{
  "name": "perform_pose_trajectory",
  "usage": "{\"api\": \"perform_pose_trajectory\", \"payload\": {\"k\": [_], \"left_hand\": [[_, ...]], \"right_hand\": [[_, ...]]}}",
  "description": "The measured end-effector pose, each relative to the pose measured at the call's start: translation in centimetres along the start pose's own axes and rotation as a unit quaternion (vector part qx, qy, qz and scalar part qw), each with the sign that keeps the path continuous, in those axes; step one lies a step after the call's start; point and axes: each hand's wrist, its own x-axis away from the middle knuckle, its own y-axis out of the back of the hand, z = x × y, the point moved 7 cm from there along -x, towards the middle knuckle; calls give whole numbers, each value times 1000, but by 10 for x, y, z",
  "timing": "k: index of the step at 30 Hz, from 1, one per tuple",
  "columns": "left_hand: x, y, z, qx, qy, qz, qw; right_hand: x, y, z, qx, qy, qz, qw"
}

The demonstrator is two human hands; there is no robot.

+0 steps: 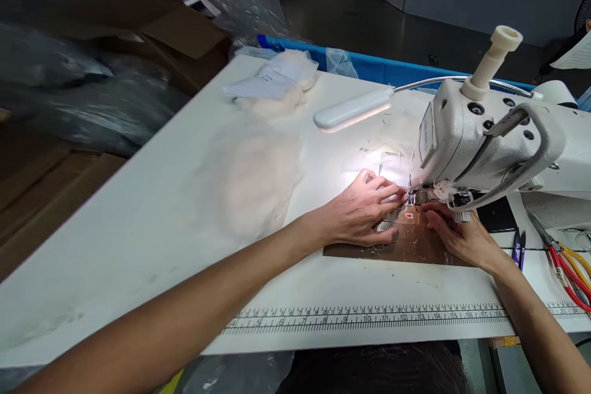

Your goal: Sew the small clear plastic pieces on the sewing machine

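Observation:
A white sewing machine [443, 135] stands at the right, and its needle and presser foot [410, 196] are lit brightly. My left hand [364, 209] lies to the left of the foot, fingers stretched toward it and the thumb spread apart on the brown metallic plate [406, 243]. Close to the foot's right side is my right hand [459, 237], thumb and forefinger near each other, the other fingers partly hidden under the machine head. What they pinch, if anything, cannot be made out. Some thin pale material [392, 167] shows behind my left fingertips.
A white lamp [353, 109] reaches over the table. Sheer pale fabric pieces [253, 178] lie at the left, and a paper slip [268, 79] rests on another pile. Red-handled scissors [561, 268] and purple snips [519, 250] lie right. A printed ruler [369, 319] runs along the front edge.

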Motion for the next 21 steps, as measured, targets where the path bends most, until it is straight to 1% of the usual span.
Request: {"api": "perform_pose_trajectory", "payload": {"k": [3, 7, 11, 12, 14, 17, 19, 21], "left_hand": [[0, -1, 2, 6, 9, 16, 1000], [0, -3, 3, 9, 18, 29, 999], [0, -5, 4, 11, 26, 41, 999], [0, -5, 4, 10, 26, 42, 999], [1, -6, 4, 8, 28, 42, 999], [1, -6, 5, 5, 35, 45, 998], [1, -6, 6, 14, 38, 47, 998], [1, -7, 7, 32, 41, 51, 997]], "right_hand": [[-7, 3, -5, -17, -13, -14, 1000], [-6, 7, -17, -48, -65, -71, 994], [4, 4, -19, -139, -92, -77, 983], [6, 4, -20, -159, -98, -85, 979], [10, 6, -25, -185, -109, -127, 968], [13, 11, -35, -202, -101, -209, 951], [12, 12, -40, -207, -84, -232, 947], [11, 11, -42, -209, -75, -234, 947]]}}
